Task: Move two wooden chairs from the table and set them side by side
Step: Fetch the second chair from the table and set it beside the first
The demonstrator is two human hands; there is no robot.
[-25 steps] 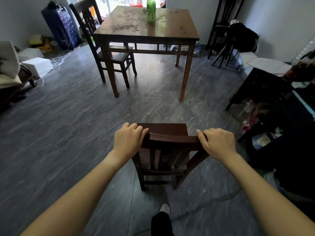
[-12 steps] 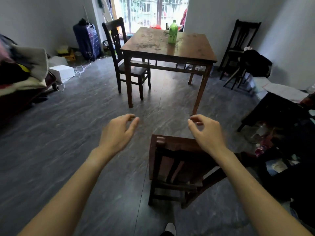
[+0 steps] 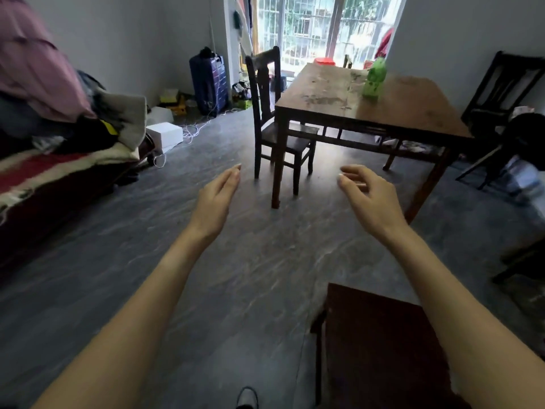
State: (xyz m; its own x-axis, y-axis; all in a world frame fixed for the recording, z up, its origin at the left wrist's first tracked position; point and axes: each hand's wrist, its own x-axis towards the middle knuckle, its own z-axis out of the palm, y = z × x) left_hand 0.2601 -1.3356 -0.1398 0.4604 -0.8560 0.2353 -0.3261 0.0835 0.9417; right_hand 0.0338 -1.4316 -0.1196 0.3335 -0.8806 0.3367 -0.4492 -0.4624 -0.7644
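Chair one (image 3: 380, 346) stands on the grey floor (image 3: 250, 276) at lower right, under the right forearm and apart from the table (image 3: 365, 107). Chair two (image 3: 275, 125) remains tucked at the table's left side. Left hand (image 3: 216, 199) and right hand (image 3: 370, 199) hang loosely spread in mid-air, holding nothing.

A lived-in room of a home: a worn wooden dining table (image 3: 365, 107) with a dark wooden chair (image 3: 271, 119) tucked at its side stands on grey tile floor (image 3: 118, 261). Piled clothes and blankets (image 3: 59, 113) cover a couch on the left. A purple suitcase (image 3: 208, 84) leans by the barred balcony door (image 3: 306, 28).
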